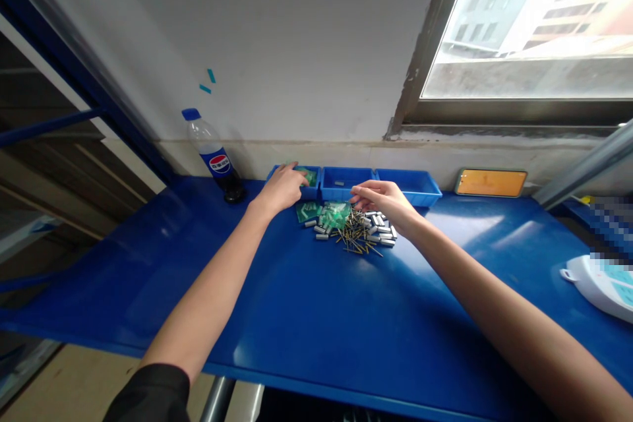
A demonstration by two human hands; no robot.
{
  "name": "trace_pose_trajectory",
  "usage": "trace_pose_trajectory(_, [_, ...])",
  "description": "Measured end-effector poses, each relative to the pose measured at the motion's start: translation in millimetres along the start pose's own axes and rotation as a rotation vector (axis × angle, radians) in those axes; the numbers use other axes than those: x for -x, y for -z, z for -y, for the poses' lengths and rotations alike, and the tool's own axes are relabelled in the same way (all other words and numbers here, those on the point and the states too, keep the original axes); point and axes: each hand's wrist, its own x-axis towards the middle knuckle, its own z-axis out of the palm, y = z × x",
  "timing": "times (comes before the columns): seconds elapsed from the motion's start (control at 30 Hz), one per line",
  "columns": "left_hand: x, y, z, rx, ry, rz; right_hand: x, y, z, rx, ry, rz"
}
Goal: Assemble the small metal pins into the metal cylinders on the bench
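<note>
My left hand (283, 188) reaches over the left blue bin (310, 192), its fingers apart beside green plastic pieces (310, 176) in that bin. My right hand (384, 203) hovers by the front edge of the middle blue bin (346, 194), fingertips drawn together in a pinch; whatever is between them is too small to make out. One small metal piece (339, 183) lies in the middle bin. Below the hands is a mixed pile of green plastic pieces (334, 215), silvery cylinders (387, 242) and thin brass-coloured pins or screws (357, 237).
A right-hand blue bin (408, 186) adjoins the others against the wall. A cola bottle (217, 161) stands at the left. An orange-faced phone-like slab (490, 182) leans on the wall. A white device (606, 287) sits at the right of the blue table (316, 323).
</note>
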Motion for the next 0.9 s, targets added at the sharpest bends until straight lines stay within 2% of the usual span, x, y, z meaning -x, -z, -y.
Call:
trace_pose_trajectory(0.2, [2, 12.0, -26, 0.051, -0.133, -0.177, -1, 1, -2, 0.019, 0.005, 0.001])
trace_pose_trajectory(0.27, [4, 18.7, -34, 0.087, -0.181, -0.095, -1, 1, -3, 0.03, 0.006, 0.003])
trace_pose_trajectory(0.4, [9, 25.9, -43, 0.043, -0.107, 0.255, -1, 0, -3, 0.041, 0.004, 0.001])
trace_pose_trajectory(0.5, [11, 24.1, -47, -0.021, -0.068, 0.315, -1, 0, -2, 0.038, 0.002, 0.007])
trace_pose_trajectory(0.63, [11, 22.6, -49, -0.035, -0.054, 0.277, -1, 0, -3, 0.039, 0.003, 0.021])
trace_pose_trajectory(0.73, [11, 26.7, -47, -0.009, -0.029, 0.184, -1, 1, -4, 0.049, 0.001, 0.021])
trace_pose_trajectory(0.8, [10, 31.3, -44, 0.082, -0.021, 0.093, -1, 1, -5, 0.071, 0.0, 0.012])
trace_pose_trajectory(0.9, [8, 37.6, -41, 0.387, -0.041, -0.012, -1, 1, -6, 0.139, 0.038, 0.025])
